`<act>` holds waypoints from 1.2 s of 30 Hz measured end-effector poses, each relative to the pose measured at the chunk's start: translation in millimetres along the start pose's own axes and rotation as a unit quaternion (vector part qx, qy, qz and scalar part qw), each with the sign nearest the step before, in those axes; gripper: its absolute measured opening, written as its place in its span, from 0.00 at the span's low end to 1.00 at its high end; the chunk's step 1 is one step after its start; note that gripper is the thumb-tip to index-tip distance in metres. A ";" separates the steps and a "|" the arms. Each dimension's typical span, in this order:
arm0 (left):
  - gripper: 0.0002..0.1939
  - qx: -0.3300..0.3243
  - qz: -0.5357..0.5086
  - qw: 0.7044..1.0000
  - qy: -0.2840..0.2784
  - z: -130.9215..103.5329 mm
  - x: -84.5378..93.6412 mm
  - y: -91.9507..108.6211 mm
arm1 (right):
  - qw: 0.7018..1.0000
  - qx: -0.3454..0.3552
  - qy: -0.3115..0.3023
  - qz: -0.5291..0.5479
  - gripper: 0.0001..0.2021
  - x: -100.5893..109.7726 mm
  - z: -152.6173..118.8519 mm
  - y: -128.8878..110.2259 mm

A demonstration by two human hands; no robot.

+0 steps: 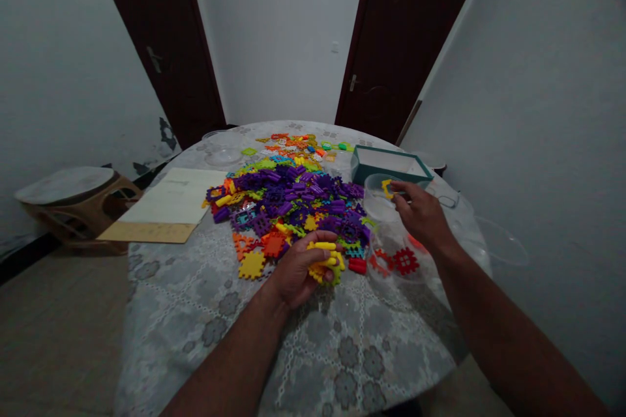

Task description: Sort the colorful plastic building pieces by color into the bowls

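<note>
My left hand [304,268] is closed around several yellow building pieces [327,254], some tube-shaped, at the near edge of a big pile of plastic building pieces [293,189], mostly purple. Between thumb and fingers, my right hand [419,210] pinches a yellow toothed building piece [387,188]. It holds this piece over a clear round plastic container [377,208]. Closer to me, below the right wrist, a second clear container [391,277] has red toothed pieces [405,261] in it. A red tube piece [358,265] lies just right of my left hand.
A green box [391,165] with a white inside stands behind the right hand. An open paper folder [161,205] lies at the left. Orange and green pieces [298,143] spread at the back of the patterned tablecloth [220,332]. A wooden stool [78,205] stands left of the table.
</note>
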State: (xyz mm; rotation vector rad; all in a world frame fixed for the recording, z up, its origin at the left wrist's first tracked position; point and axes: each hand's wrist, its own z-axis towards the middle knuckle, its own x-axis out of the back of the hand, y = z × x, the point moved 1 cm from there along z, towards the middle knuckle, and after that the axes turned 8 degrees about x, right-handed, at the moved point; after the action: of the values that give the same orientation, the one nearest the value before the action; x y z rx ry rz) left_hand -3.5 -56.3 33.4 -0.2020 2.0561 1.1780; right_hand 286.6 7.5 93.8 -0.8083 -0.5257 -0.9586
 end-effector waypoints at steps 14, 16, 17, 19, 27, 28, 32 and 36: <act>0.21 -0.003 0.006 1.000 0.016 -3.6 -3.6 4.3 | 0.960 0.041 -0.187 -0.205 0.15 -2.8 -4.1 20.6; 0.21 -0.006 0.007 1.000 0.017 -3.1 -3.4 4.0 | 0.949 0.030 -0.220 -0.225 0.15 -8.1 -0.5 24.2; 0.22 -0.007 0.008 1.000 0.019 -2.8 -3.3 3.9 | 0.946 0.027 -0.228 -0.227 0.14 -10.8 1.7 25.5; 0.22 -0.007 0.010 1.000 0.024 -2.4 -3.1 3.8 | 0.946 0.025 -0.232 -0.225 0.15 -15.9 6.8 28.1; 0.22 -0.006 0.018 0.999 0.028 -2.5 -1.4 3.7 | 0.950 0.020 -0.215 -0.226 0.16 -15.8 11.7 26.2; 0.22 -0.006 0.017 0.999 0.028 -2.4 -0.9 3.1 | 0.956 0.024 -0.203 -0.213 0.16 -13.0 8.8 20.3; 0.23 -0.011 0.010 1.000 0.018 -1.1 0.6 0.7 | 0.980 0.073 -0.185 -0.022 0.12 -0.8 -11.1 -24.1; 0.25 -0.017 0.013 1.000 0.008 -0.1 1.1 -0.4 | 0.944 0.108 -0.258 0.172 0.12 3.4 -37.9 -83.2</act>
State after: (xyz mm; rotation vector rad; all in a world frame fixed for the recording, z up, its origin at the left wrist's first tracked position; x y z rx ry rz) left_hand -4.2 -56.4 32.3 -0.2013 2.0587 1.2312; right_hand 217.6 -51.7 103.8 -0.9163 -0.8921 -0.3492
